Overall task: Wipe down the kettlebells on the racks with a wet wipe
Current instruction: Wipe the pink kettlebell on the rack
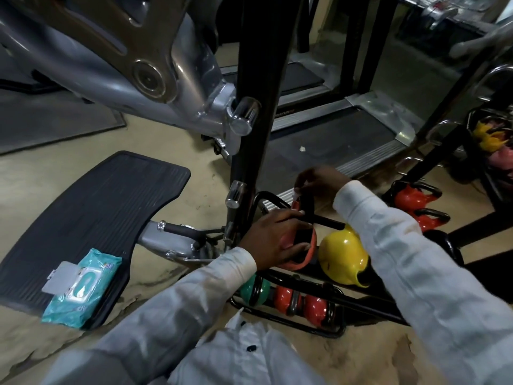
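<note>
Nearest, pale sleeves [172, 309] reach in. Far left, a wipe pack [83, 290] lies on a footplate [91, 207]. The left hand [277, 240] curls round the orange kettlebell [297, 266] on the rack [291, 323]. It is probably heavy, rigid and slick when damp, so best steadied by its handle. Beyond, the right hand [322, 182] pinches the wet wipe [297, 193] against that handle.

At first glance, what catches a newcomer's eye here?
At centre, the left hand grips an orange kettlebell while the right hand holds a wipe to its top. A yellow kettlebell sits right of it; a teal wipes pack lies lower left on a footplate.
</note>
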The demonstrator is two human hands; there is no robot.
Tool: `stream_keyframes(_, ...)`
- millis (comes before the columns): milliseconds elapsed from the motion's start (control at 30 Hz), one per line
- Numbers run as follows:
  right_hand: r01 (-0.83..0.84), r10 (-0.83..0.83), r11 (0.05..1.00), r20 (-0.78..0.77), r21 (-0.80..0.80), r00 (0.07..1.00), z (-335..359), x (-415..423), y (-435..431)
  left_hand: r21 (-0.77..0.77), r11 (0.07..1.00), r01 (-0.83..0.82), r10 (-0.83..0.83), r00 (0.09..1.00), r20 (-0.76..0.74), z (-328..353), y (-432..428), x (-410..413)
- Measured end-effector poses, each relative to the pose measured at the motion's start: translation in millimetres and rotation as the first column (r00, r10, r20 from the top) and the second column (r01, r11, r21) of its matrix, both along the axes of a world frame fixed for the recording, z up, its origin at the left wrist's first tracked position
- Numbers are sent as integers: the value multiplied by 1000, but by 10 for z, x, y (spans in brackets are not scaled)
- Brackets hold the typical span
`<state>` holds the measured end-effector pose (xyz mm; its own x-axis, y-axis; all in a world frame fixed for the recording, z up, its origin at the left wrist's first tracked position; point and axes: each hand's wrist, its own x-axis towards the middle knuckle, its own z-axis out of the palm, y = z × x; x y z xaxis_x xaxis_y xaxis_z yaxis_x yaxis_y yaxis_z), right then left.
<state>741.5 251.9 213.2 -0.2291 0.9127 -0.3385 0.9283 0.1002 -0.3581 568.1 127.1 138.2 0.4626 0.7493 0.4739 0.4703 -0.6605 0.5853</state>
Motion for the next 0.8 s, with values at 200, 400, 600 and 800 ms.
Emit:
stream_keyframes(200,371,-459,876,-297,-308,837,-151,85,57,20,1000,9,-8,1000,-19,-16,-6,-15)
stream_keyframes(400,542,-740,658,-582,-523,337,-438,206,-449,15,999,-32,32,999,40,-51,-33,9)
stream_keyframes(600,514,-630,755,-666,-407,399,-305,285,-420,10,1000,-20,20,1000,22,-41,-33,2)
stream_keyframes(800,92,-31,974,280,-208,959,95,-308,211,60,998,-3,0,999,42,-38,-47,5)
